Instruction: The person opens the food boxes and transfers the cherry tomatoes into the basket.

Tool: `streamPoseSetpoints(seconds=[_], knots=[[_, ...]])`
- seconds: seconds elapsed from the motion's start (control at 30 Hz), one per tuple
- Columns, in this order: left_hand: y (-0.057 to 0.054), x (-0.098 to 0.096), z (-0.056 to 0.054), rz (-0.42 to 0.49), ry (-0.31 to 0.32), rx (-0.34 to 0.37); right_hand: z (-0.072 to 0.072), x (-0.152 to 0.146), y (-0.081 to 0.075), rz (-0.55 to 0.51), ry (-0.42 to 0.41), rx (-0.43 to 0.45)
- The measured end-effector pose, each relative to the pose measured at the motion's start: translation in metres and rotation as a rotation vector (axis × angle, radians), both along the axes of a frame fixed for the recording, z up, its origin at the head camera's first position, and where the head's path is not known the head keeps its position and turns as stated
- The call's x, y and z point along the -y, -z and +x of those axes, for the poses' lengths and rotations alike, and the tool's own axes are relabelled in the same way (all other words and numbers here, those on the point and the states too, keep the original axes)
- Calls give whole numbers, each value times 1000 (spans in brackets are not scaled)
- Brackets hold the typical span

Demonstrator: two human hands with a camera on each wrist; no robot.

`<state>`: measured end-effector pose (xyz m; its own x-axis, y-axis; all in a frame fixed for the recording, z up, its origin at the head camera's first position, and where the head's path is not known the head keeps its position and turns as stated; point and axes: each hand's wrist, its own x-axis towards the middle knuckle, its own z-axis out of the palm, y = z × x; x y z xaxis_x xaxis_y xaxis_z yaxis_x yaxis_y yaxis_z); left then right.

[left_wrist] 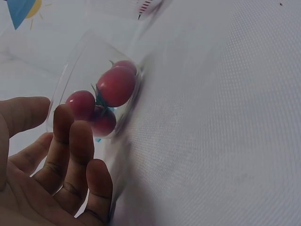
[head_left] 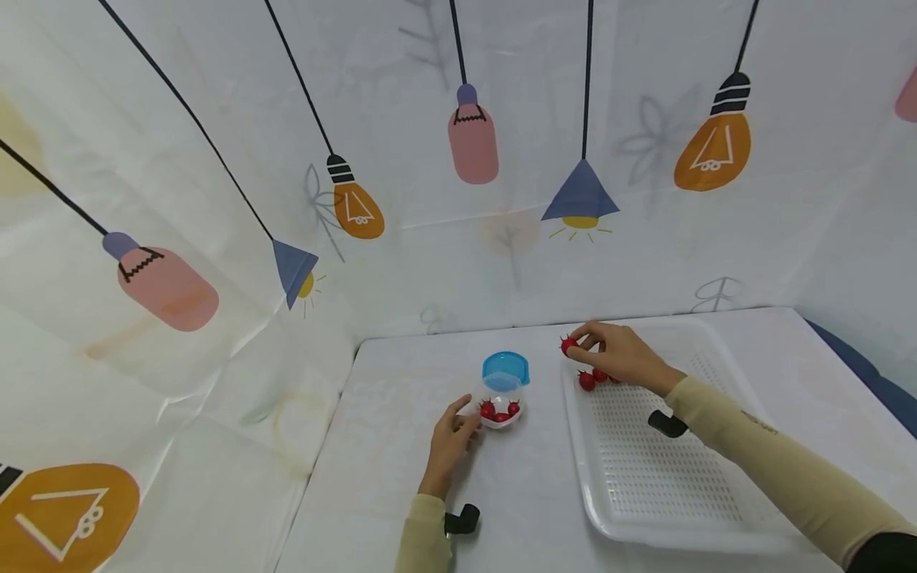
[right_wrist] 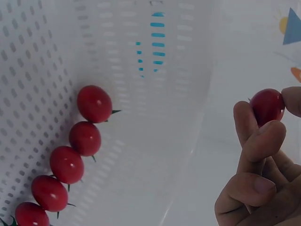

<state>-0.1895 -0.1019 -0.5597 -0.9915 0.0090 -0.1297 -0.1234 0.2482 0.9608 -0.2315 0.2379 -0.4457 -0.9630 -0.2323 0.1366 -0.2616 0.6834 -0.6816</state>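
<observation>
My right hand pinches a cherry tomato between thumb and fingers, over the far left corner of a white perforated basket. More cherry tomatoes lie in a row along the basket's side, partly hidden under that hand in the head view. To the left stands a small clear plastic cup, its blue lid tipped back. Several tomatoes sit inside the cup. My left hand is beside the cup with loosely bent fingers, fingertips right at its wall.
A white cloth covers the table under the cup and basket. Behind the table hangs a pale sheet printed with lamps and bulbs. Something dark blue shows beyond the table's right edge.
</observation>
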Motion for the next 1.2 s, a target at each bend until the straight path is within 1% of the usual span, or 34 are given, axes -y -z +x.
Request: streamPoseSetpoints(seconds=[0.1, 0.2, 0.37, 0.47, 0.63, 0.8, 1.0, 1.2], knots=[[0, 0, 0, 5, 2, 0, 1, -5, 7, -7, -1, 14], [0, 0, 0, 8, 2, -4, 3, -9, 14, -18, -20, 37], [3, 1, 1, 12, 5, -12, 8, -14, 25, 9, -66, 61], [3, 0, 2, 9, 5, -16, 10, -16, 30, 37, -84, 61], [2, 0, 2, 6, 3, -18, 14, -19, 40, 90, -80, 93], [0, 0, 3, -3, 7, -20, 19, -19, 50, 166, -52, 142], [-2, 0, 2, -18, 4, -23, 20, -18, 61, 242, -54, 139], [-3, -1, 1, -18, -1, -14, 18, -15, 69, 266, -51, 137]])
